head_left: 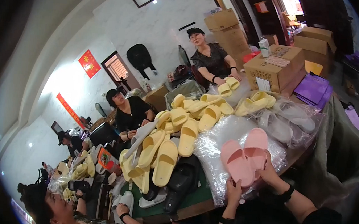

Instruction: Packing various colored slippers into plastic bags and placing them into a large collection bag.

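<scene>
A pair of pink slide slippers [238,163] is in my hands over the near right part of the table, soles down and toes away from me. My left hand [233,192] pinches the heel end of the left slipper. Along the outer edge of the other slipper, my right hand [269,171] is closed, its fingers partly hidden. Beneath the pair lies a stack of clear plastic bags [213,150]. Left of the bags rises a heap of yellow slippers [165,163], with black slippers [181,179] at its near side.
Bagged white slippers [274,127] and bagged yellow slippers [256,102] lie beyond the bags. A cardboard box [275,69] and purple bags [313,89] stand at the far right. Several co-workers sit around the table; one holds yellow slippers [228,86], another grips grey slippers [124,202].
</scene>
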{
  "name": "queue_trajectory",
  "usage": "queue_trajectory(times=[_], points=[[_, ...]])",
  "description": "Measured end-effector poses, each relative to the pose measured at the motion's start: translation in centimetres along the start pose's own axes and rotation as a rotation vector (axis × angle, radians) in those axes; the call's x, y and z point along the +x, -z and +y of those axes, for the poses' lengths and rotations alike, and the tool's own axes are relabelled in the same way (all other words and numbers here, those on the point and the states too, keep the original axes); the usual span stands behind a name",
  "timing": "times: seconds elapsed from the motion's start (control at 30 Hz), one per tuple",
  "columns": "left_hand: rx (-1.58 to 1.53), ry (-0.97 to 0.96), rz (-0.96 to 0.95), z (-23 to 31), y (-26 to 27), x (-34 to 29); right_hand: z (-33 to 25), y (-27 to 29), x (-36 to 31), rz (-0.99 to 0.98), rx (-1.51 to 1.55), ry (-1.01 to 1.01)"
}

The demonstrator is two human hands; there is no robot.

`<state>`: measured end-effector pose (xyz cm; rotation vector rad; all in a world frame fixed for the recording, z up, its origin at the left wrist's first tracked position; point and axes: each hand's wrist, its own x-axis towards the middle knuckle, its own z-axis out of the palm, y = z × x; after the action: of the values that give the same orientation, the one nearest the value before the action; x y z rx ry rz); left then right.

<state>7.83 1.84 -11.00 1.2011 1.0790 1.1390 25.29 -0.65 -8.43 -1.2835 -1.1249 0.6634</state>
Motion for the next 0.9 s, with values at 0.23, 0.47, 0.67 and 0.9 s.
queue_trajectory(times=[0.23, 0.47, 0.67, 0.9], points=[[0.004, -0.014, 0.052, -0.5, -0.3, 0.0, 0.5, -0.1, 0.0, -0.042, 0.219, -0.082], [0.191, -0.100, 0.053, -1.0, -1.1, -0.4, 0.8, 0.3, 0.1, 0.003, 0.146, -0.064], [0.221, -0.068, 0.121, 0.2, -2.3, -0.2, -1.1, 1.3, 1.6, 0.019, 0.110, -0.086], [0.638, -0.151, 0.163, 0.6, -2.2, -0.1, 0.1, 3.5, 7.9, -0.036, -0.188, 0.078]])
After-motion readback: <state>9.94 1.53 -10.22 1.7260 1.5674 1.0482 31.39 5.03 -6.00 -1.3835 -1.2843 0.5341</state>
